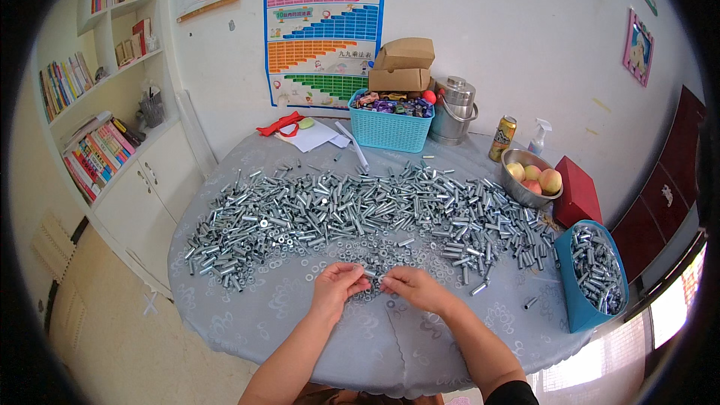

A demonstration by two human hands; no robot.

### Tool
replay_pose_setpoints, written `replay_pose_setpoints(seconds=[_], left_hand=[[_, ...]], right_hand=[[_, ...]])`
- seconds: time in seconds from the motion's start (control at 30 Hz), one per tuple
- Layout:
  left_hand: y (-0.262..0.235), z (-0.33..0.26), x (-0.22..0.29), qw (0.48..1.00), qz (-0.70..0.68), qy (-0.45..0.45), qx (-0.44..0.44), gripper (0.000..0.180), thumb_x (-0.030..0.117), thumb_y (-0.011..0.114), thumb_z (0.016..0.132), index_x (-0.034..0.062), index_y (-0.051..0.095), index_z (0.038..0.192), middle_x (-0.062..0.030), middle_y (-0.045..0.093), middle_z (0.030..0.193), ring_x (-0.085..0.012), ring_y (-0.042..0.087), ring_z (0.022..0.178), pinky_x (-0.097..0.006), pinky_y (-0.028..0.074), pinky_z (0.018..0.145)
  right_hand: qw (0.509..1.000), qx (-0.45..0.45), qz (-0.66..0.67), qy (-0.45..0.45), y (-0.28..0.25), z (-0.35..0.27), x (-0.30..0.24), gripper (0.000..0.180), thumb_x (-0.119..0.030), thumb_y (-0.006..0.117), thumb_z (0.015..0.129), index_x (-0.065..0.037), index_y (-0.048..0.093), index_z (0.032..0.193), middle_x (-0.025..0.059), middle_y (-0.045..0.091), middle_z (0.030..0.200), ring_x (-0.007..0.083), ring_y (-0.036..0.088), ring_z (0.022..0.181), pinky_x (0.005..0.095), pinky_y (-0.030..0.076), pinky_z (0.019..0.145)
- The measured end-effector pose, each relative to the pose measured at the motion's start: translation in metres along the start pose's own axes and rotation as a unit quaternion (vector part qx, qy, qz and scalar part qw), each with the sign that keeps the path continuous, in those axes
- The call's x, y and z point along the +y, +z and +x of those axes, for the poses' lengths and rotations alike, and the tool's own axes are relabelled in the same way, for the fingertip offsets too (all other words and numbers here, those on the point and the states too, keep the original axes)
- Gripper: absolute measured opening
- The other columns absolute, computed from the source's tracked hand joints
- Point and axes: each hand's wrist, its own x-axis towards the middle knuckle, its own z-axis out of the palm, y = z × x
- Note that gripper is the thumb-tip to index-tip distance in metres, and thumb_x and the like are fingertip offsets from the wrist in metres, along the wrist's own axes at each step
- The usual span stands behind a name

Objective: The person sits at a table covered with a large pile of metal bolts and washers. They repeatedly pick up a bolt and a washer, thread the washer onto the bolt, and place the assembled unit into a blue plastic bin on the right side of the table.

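My left hand (339, 286) is closed in a pinch on a small silvery metal sleeve (370, 274), held just above the table near its front middle. Close beside it, my right hand (413, 288) has thumb and fingertips pressed together at the sleeve's other side. What the right fingertips grip is too small to make out. Beyond both hands spreads a wide heap of metal sleeves and bolts (322, 206). Loose washers and nuts (382, 252) lie along the heap's near side, right by my fingertips.
A grey patterned cloth (255, 315) covers the round table. At the right edge stands a blue bin (581, 296) full of metal parts, near a red box (577, 189) and a steel bowl (517, 193) of fruit. Behind are a can (502, 139), steel pot (453, 116) and turquoise basket (386, 131).
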Motion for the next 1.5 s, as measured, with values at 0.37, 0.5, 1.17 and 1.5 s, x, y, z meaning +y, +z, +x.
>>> replay_pose_setpoints(seconds=[0.37, 0.5, 1.17, 1.5], left_hand=[[-0.001, -0.002, 0.004, 0.999, 0.011, -0.043, -0.019, 0.011, 0.006, 0.062, 0.081, -0.0007, 0.058, 0.089, -0.0174, 0.064, 0.086, -0.0196, 0.063, 0.071, -0.033, 0.055, 0.067], [0.002, -0.005, 0.007, 0.996, 0.046, -0.066, -0.031, 0.013, 0.006, 0.062, 0.081, -0.0017, 0.059, 0.090, -0.0176, 0.064, 0.086, -0.0195, 0.064, 0.071, -0.031, 0.055, 0.066], [-0.004, -0.002, 0.014, 0.999, -0.041, 0.014, 0.015, 0.009, 0.006, 0.062, 0.082, -0.0005, 0.058, 0.088, -0.0162, 0.064, 0.087, -0.0175, 0.063, 0.070, -0.029, 0.054, 0.065], [-0.004, -0.001, 0.010, 0.999, -0.025, -0.026, -0.014, 0.009, 0.007, 0.062, 0.081, 0.0002, 0.060, 0.087, -0.0156, 0.064, 0.085, -0.0169, 0.063, 0.069, -0.029, 0.054, 0.064]], right_hand=[[0.961, 0.220, -0.131, -0.106, 0.012, 0.000, -0.013, 0.019, -0.007, 0.059, 0.083, -0.002, 0.061, 0.102, 0.0121, 0.062, 0.087, 0.0183, 0.059, 0.072, 0.0272, 0.047, 0.064], [0.950, 0.226, -0.161, -0.142, 0.012, 0.002, -0.008, 0.019, -0.006, 0.060, 0.080, -0.002, 0.062, 0.099, 0.0124, 0.062, 0.086, 0.0210, 0.059, 0.071, 0.0282, 0.048, 0.064], [0.893, 0.045, -0.348, -0.283, 0.034, 0.005, -0.002, 0.010, -0.016, 0.065, 0.071, -0.007, 0.064, 0.076, 0.0051, 0.055, 0.073, 0.0242, 0.055, 0.071, 0.0368, 0.045, 0.063], [0.952, 0.292, 0.079, -0.041, 0.025, 0.008, 0.007, 0.011, -0.006, 0.063, 0.081, 0.000, 0.065, 0.090, 0.0049, 0.066, 0.084, 0.0087, 0.060, 0.076, 0.0213, 0.047, 0.066]])
